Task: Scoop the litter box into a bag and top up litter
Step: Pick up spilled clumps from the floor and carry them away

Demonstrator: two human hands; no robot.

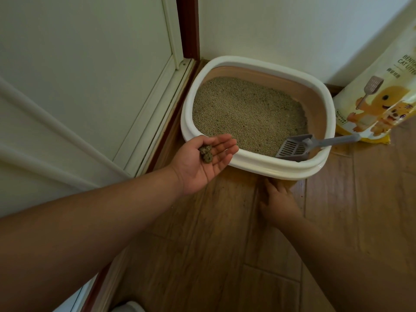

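A white-rimmed litter box (254, 164) with tan inner walls stands in the corner, filled with grey-brown litter (245, 111). A grey slotted scoop (299, 147) lies across its near right rim, handle pointing right. My left hand (202, 163) is palm up at the box's near left edge, fingers straight, carrying two litter clumps (206, 153) on the palm. My right hand (278, 201) lies flat on the wooden floor just in front of the box, fingers reaching toward its base. A yellow and white cat litter bag (378, 102) leans at the right.
A white door (90, 75) and its frame run along the left. White walls close the corner behind the box. Wooden floor (202, 255) stretches toward me. A white rounded object (128, 307) peeks in at the bottom edge.
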